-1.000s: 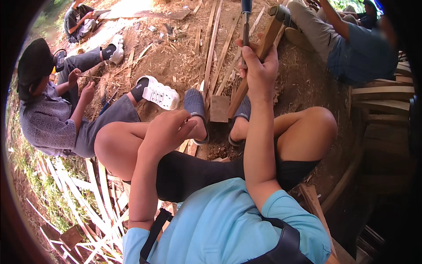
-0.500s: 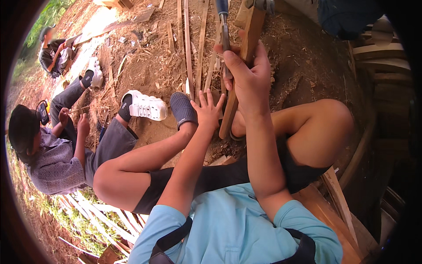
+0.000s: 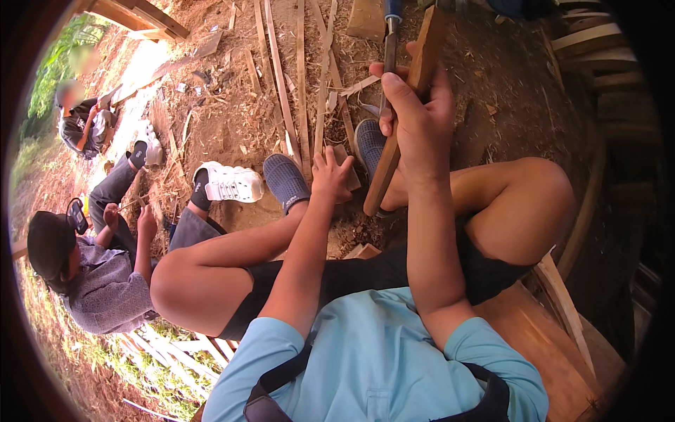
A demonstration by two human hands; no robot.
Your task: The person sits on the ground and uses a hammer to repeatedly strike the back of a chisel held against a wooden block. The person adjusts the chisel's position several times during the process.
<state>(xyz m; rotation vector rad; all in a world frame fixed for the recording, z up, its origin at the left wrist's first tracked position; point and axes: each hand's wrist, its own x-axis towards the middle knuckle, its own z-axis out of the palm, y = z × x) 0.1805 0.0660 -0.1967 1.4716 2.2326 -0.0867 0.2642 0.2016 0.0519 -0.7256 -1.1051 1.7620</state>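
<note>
My right hand [image 3: 418,116] is raised over my right foot, its fingers closed around two tools at once. One is a chisel [image 3: 390,53] with a blue handle and a metal blade. The other has a long wooden handle [image 3: 385,176] slanting down to the left; its upper end runs out of view. Between my feet, my left hand [image 3: 332,176] lies with bent fingers on a small wooden block [image 3: 351,179], gripping it. The hand hides much of the block.
Long thin wood strips [image 3: 301,84] lie on shaving-strewn soil beyond my feet. My left clog [image 3: 286,179] and right clog [image 3: 369,144] flank the block. A seated person [image 3: 105,281] is at left, another person [image 3: 83,126] farther off. Curved timbers [image 3: 587,42] are stacked at right.
My left hand's fingers were spread on the block and are now drawn in around it. My right hand has shifted slightly right with both tools, and more of my right clog shows.
</note>
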